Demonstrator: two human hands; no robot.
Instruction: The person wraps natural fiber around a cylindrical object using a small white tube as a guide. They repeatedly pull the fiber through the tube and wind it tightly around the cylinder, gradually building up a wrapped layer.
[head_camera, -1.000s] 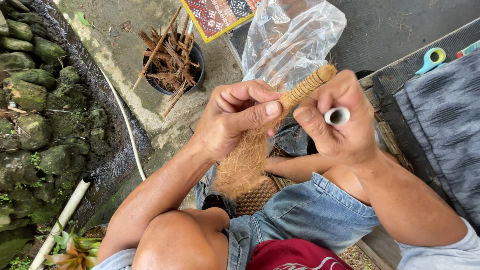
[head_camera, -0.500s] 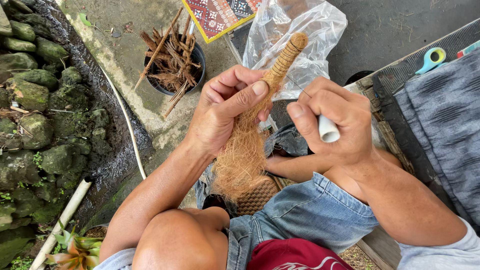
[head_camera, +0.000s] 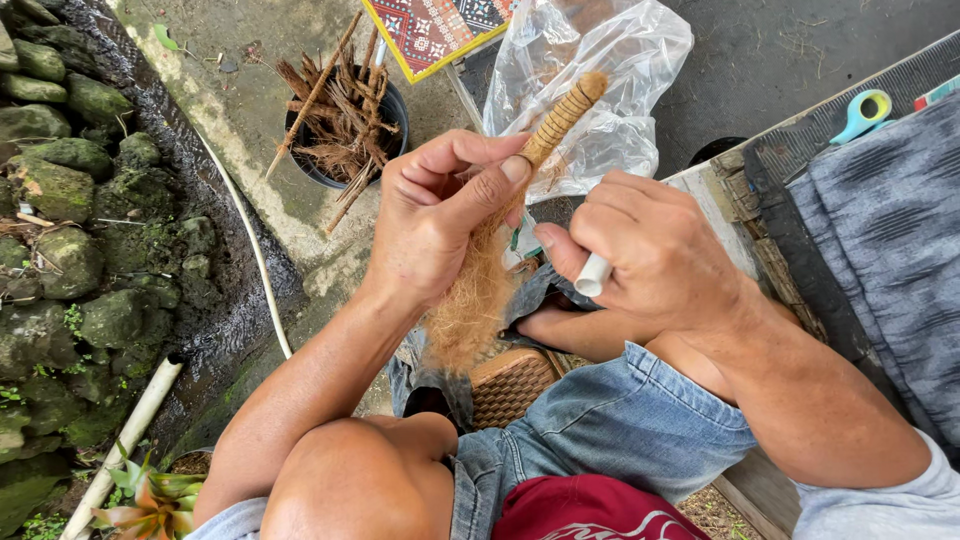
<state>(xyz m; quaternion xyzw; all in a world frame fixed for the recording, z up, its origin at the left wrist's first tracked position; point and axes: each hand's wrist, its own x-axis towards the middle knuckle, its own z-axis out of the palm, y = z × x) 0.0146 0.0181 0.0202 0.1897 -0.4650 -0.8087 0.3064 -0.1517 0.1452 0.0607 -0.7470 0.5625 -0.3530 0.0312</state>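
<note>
My left hand (head_camera: 445, 210) grips a small brush of coconut fibre (head_camera: 480, 290). Its bound, cord-wrapped handle (head_camera: 562, 118) sticks up to the right past my thumb, and the loose tan bristles hang down below my palm. My right hand (head_camera: 650, 255) is just to the right of the brush, closed around a short white tube (head_camera: 593, 274) whose end pokes out between my fingers. Both hands hover over my knees, which are in cut-off blue jeans (head_camera: 600, 430).
A black pot (head_camera: 390, 105) of brown fibre sticks stands on the concrete ahead. A crumpled clear plastic bag (head_camera: 620, 70) lies behind the brush. Mossy stones (head_camera: 80, 170) and a white pipe (head_camera: 130, 430) line the left. Grey cloth (head_camera: 880, 230) and a teal tape holder (head_camera: 866, 110) sit right.
The brush handle has swung from pointing right to pointing more upward. My right hand turned, so the white tube's open end now faces down-left instead of toward me.
</note>
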